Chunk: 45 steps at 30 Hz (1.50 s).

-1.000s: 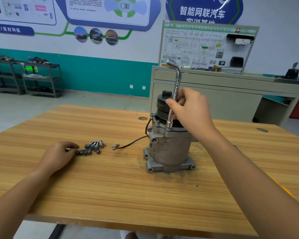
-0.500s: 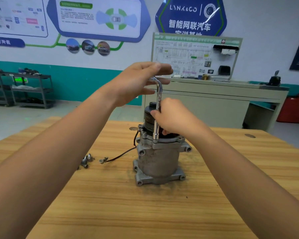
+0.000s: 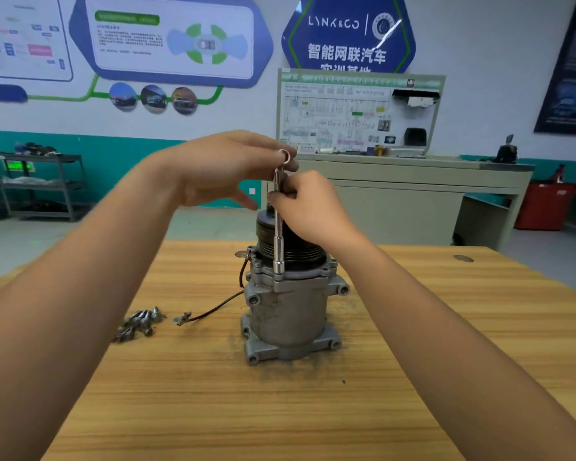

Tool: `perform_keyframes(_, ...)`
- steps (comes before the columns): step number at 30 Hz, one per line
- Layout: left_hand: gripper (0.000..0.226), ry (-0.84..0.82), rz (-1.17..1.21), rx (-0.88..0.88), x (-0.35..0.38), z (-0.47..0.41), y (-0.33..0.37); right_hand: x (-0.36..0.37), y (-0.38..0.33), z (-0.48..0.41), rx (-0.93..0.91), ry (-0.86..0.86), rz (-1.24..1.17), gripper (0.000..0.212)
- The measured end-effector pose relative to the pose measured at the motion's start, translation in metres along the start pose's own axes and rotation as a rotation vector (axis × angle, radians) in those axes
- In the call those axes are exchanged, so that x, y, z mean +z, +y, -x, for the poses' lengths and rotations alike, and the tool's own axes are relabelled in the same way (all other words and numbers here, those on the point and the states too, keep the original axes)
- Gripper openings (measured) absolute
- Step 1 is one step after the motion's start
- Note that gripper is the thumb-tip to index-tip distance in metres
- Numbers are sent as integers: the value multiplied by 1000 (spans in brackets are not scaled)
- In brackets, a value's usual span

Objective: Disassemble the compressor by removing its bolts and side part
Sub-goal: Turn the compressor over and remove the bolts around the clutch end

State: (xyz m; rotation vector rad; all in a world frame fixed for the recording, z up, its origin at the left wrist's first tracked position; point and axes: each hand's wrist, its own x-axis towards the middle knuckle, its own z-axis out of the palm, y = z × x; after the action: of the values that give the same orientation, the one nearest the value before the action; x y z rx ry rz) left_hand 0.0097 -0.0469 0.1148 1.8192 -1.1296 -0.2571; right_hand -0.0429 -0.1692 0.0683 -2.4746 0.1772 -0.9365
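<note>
On the tabletop (image 3: 446, 361), roughly mid-span, compressor (image 3: 290, 314) stands on end, pulley (image 3: 293, 251) up. L-shaped socket wrench (image 3: 277, 241) is upright at the front of the compressor, socket end down on the flanged end cover (image 3: 308, 282) just under the pulley. Looks seated on a bolt head, though the socket hides the head itself.

Right hand (image 3: 308, 207) is above the compressor, grip clamped on the wrench shaft, fingers curled round it. Left hand (image 3: 226, 168) is higher up, over the wrench's top bend. Its fingers lie across the bend; can't tell whether that grip is wrapped or just resting.

Progress, my read: partway.
- Loose bolts (image 3: 140, 322) sit in a small pile left of the compressor, well apart from it, so several are out.
- At least one appears left, the one under the socket. Can't see how many more remain on the compressor's far side.
- End cover sits flush on the compressor body with no visible gap, so the side part isn't off yet.
- Left to do: back this bolt out, check the rest of the flange, then pull the cover.

Black wire (image 3: 213, 309) runs from the compressor's left side toward the bolts. Its connector end lies on the wood between the two.
</note>
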Motion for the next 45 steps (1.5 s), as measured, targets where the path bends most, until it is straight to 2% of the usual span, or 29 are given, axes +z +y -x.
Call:
perform_keyframes(2,19,-1,-32,41,-6,1,-4,-3,0,0,2,-51,-56,43)
perform_keyframes(4,13,106,-126,78,-4,-5,-6,-4,0,0,3,-69,-79,42)
perform_keyframes(6,8,202,-200,112,5,-13,-5,-4,-1,1,5,-54,-104,44)
perform_keyframes(8,12,317,-276,124,16,-24,-5,-2,-1,2,5,-8,-96,47)
perform_keyframes(10,13,405,-267,62,21,-33,-6,1,0,1,-12,45,-58,41)
perform_keyframes(13,9,369,-59,-75,18,-34,-4,1,1,1,-45,67,-22,20)
perform_keyframes(15,11,298,17,-107,12,-28,-5,-2,3,1,-49,56,-14,14)
perform_keyframes(19,22,58,53,-7,4,-10,-3,-3,9,3,-12,40,-36,32)
perform_keyframes(22,20,-29,2,15,1,-3,3,-1,9,6,-12,14,-67,30)
perform_keyframes(24,21,-2,-152,31,2,-4,7,1,9,6,-21,17,-85,28)
perform_keyframes(27,41,168,-445,89,6,-14,9,5,7,4,-19,17,-113,18)
perform_keyframes(30,43,324,-537,102,15,-27,6,8,5,1,-9,7,-160,23)
perform_keyframes(34,31,402,-320,78,27,-43,2,8,6,-1,11,12,-139,21)
perform_keyframes(37,21,382,-159,17,31,-47,4,8,6,-2,10,17,-126,25)
perform_keyframes(42,19,371,-40,-13,36,-46,10,7,7,3,1,59,-97,11)
perform_keyframes(43,19,382,41,-38,37,-47,10,7,6,5,-7,77,-88,13)
perform_keyframes(45,15,387,393,-104,36,-45,8,7,5,8,-21,112,-36,16)
